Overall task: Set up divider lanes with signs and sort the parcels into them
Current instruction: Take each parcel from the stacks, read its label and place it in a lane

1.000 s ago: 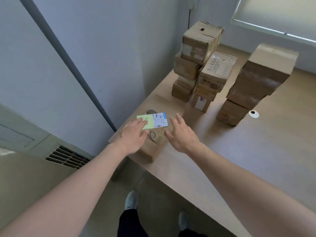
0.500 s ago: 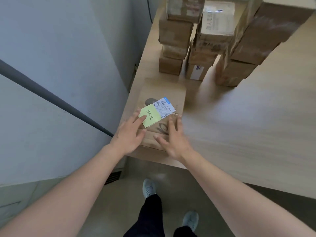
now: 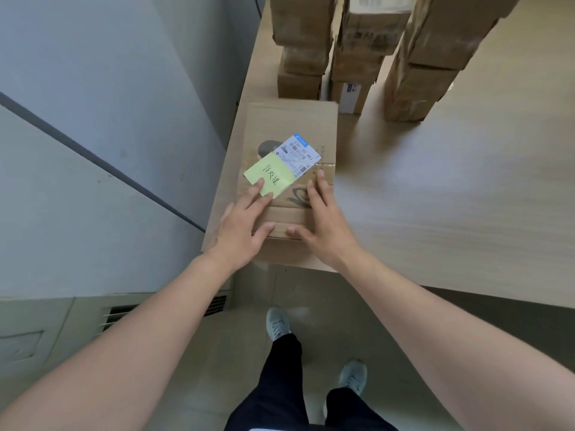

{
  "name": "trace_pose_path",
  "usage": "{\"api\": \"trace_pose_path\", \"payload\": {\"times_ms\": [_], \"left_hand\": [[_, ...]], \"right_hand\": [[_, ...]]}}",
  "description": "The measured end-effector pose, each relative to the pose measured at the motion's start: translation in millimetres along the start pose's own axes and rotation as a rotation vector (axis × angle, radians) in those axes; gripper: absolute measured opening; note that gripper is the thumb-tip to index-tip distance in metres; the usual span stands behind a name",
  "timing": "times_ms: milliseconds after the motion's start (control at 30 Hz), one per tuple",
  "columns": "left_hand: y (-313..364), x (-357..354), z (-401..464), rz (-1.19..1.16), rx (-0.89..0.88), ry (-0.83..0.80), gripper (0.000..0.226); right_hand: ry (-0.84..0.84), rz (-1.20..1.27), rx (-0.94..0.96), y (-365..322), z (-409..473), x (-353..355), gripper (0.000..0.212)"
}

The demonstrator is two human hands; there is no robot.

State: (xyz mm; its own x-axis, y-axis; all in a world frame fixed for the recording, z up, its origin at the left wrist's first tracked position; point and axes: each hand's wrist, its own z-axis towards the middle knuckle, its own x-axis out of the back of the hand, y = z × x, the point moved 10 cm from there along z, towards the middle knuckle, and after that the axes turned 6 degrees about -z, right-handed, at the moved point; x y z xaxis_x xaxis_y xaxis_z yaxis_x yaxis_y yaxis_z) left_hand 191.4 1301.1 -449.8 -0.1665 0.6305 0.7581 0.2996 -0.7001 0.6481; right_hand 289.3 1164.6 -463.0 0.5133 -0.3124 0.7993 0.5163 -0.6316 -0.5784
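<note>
A flat cardboard parcel (image 3: pixel 289 169) lies at the near left corner of the light wood table (image 3: pixel 451 213), its left edge close to the table's edge beside the grey wall (image 3: pixel 93 119). On its top sits a white and blue shipping label (image 3: pixel 300 154) turned at an angle, and a green sticky note (image 3: pixel 269 177) with handwritten characters overlaps the label's lower left part; the small print on the label is too fine to read, apart from a few large characters. A dark printed mark on the cardboard is partly covered by the label, and another printed figure near the right hand is half hidden. The left hand (image 3: pixel 241 228) lies flat on the parcel with its fingers (image 3: pixel 258 189) straight and spread, two fingertips pressing on the note's near edge, grasping nothing. The right hand (image 3: pixel 323 222) rests open on the parcel's right side, fingers extended along the top and the thumb pointing toward the left thumb; whether its palm presses down cannot be told. Behind the parcel stand three stacks of brown boxes: a left stack (image 3: pixel 300 48), a middle stack (image 3: pixel 361 57) and a right stack (image 3: pixel 432 57), all cut off by the top of the frame, so their heights are unseen. The parcel's near side is hidden by the wrists. Below the table edge are dark trousers and grey shoes (image 3: pixel 278 325) on the floor.
</note>
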Motion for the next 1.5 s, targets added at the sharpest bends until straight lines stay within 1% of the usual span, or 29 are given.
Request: {"api": "trace_pose_path", "payload": {"times_ms": [67, 200, 367, 533, 700, 900, 1133, 1300, 1500], "left_hand": [[21, 9, -4, 0.007, -0.035, 0.041, 0.064], [68, 25, -11, 0.026, -0.078, 0.097, 0.075], [140, 30, -27, 0.051, -0.146, 0.175, 0.082], [213, 11, -50, 0.065, -0.202, 0.203, 0.085], [291, -12, -61, 0.067, -0.297, 0.202, 0.086], [369, -47, -59, 0.024, -0.432, 0.119, 0.089], [451, -113, -64, 0.004, -0.576, -0.045, 0.089], [515, -176, -74, 0.021, -0.628, -0.134, 0.091], [601, -262, -76, 0.057, -0.623, -0.164, 0.098]], "right_hand": [[0.037, -0.026, 0.019, -2, -7, 19, 0.107], [0.113, -0.093, 0.075, -4, -33, 62, 0.107], [0.204, -0.071, 0.093, 8, -81, 122, 0.106], [0.269, -0.101, 0.121, 26, -144, 182, 0.105], [0.341, -0.130, 0.059, 58, -202, 237, 0.105], [0.447, -0.154, -0.082, 102, -266, 285, 0.105], [0.540, -0.161, -0.286, 162, -349, 319, 0.103], [0.568, -0.138, -0.370, 222, -408, 349, 0.102], [0.591, -0.084, -0.406, 319, -473, 393, 0.102]]}}
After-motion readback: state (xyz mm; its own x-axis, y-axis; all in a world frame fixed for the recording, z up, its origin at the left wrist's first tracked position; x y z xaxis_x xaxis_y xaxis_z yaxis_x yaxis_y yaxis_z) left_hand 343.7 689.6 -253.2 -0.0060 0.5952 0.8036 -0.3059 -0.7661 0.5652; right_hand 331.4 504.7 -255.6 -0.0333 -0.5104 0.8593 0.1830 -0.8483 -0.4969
